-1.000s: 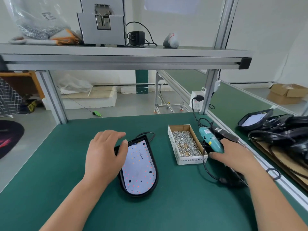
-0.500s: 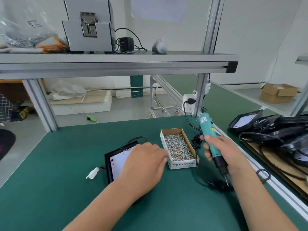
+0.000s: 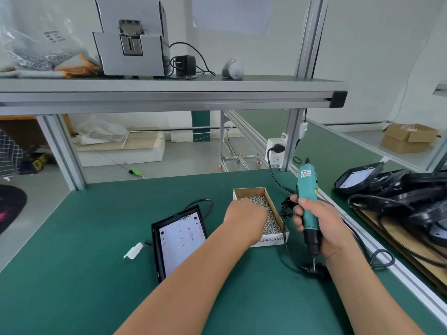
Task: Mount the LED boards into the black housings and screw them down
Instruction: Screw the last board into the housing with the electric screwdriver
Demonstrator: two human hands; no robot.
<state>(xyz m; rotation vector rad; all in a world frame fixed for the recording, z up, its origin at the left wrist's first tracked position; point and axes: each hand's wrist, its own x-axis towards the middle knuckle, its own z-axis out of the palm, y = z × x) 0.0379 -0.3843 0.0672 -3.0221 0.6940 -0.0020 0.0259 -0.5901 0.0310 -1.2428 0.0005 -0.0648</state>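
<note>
A black housing (image 3: 155, 252) lies on the green table with a white LED board (image 3: 180, 240) seated in it; its cable ends in a white connector (image 3: 132, 251) at the left. Right of it stands a small cardboard box (image 3: 272, 240) full of silver screws (image 3: 271, 217). My left hand (image 3: 244, 216) reaches into the box from the near side, its fingers hidden down among the screws. My right hand (image 3: 324, 228) grips a teal electric screwdriver (image 3: 307, 189) upright just right of the box, bit pointing down at the table.
Several black housings (image 3: 411, 197) with cables are piled on cardboard at the right, past an aluminium rail. A power strip (image 3: 275, 151) hangs on the frame post behind the box. A shelf (image 3: 169, 93) runs overhead. The screwdriver cord (image 3: 292, 259) loops on the table.
My left hand left the housing and moved right into the screw box. My right hand picked the screwdriver up off the table and now holds it upright. The view shifted.
</note>
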